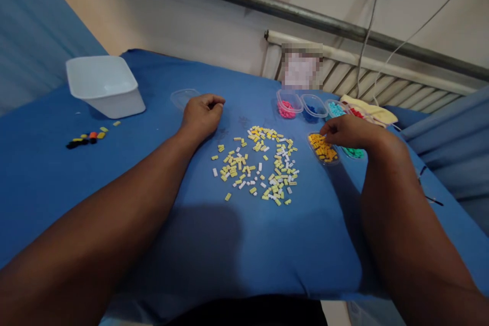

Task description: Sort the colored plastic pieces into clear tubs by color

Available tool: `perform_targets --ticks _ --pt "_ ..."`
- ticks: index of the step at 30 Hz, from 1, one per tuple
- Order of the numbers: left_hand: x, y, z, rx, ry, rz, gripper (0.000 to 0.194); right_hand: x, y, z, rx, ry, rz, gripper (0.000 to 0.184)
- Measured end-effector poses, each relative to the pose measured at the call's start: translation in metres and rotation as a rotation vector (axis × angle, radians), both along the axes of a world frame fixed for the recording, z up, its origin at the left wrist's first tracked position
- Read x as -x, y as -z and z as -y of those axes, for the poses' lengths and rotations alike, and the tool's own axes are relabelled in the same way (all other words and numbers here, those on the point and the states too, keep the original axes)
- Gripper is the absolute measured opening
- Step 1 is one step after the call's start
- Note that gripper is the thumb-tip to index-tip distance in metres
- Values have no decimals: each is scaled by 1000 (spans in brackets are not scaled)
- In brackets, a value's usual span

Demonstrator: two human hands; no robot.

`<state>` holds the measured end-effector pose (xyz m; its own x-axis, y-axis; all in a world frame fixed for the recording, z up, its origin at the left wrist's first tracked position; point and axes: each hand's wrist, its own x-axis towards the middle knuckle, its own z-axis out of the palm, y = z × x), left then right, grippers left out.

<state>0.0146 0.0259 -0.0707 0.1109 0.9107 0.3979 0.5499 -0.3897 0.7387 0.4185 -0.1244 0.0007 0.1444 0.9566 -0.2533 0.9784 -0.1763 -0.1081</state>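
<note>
My left hand (202, 116) rests on the blue cloth with its fingers curled in; whatever they may hold is hidden. A clear plastic container (179, 97) lies just behind it. My right hand (346, 131) reaches over a clear tub of orange-yellow toy bricks (321, 148), fingertips pinched together at its rim. I cannot make out what is between them. Between my hands a loose spread of small yellow and white bricks (281, 170) covers the middle of the table. Green bricks (354, 153) show partly beneath my right hand.
Tubs of pink bricks (286, 109), dark blue bricks (311, 112), light blue bricks (336, 109) and red bricks (357, 113) line the back right, near a yellow cloth (376, 112). A white bin (126, 102) stands left, behind several mixed bricks (92, 137). A radiator (344, 69) is behind.
</note>
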Motion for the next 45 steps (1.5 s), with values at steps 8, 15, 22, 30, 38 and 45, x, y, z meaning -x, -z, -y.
perform_targets --ticks 8,15,22,30,38,45 --pt "-1 1 -2 3 6 23 29 -4 -8 10 90 88 -49 18" --pt "0 6 -4 -6 23 19 31 4 -17 18 101 106 -50 9" --pt "0 8 -3 -1 39 2 32 83 -10 0 -421 -243 -55 30" --pt "-1 11 -2 -37 65 20 32 139 19 -22 -261 -433 -67 29" --pt "-2 8 2 -16 70 11 30 139 22 -23 -238 -357 38 34" --pt "-2 9 1 -36 75 14 30 151 23 -22 -261 -426 -32 37"
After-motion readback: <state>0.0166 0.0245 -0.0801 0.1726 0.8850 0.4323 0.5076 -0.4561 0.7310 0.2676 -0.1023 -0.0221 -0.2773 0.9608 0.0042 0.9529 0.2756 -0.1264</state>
